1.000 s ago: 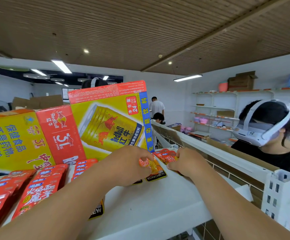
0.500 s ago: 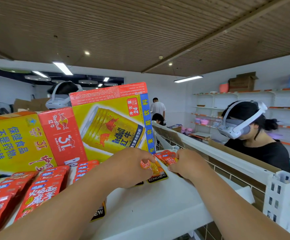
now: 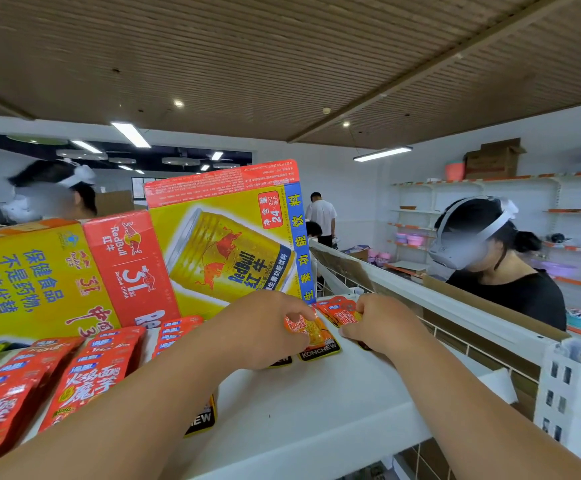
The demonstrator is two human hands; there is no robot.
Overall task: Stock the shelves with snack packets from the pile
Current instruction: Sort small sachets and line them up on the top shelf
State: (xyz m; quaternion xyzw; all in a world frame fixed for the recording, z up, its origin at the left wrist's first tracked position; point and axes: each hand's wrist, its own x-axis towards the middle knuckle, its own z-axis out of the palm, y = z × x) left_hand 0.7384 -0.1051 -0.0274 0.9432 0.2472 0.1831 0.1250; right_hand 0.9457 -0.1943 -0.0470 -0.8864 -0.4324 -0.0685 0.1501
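Left hand [image 3: 265, 329] and right hand [image 3: 381, 323] reach forward side by side — fingers curled, pinching.

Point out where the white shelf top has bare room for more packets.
Bare: the flat white shelf top near its front edge, between the two forearms. Crowded: red snack packets fill the left side, yellow-and-red cardboard drink cartons block the back, and the left hand and right hand pinch small orange packets mid-shelf.

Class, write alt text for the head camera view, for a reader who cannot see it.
On a white shelf, the left hand pinches an orange snack packet and the right hand holds a red packet. Red Bull cartons stand behind them.
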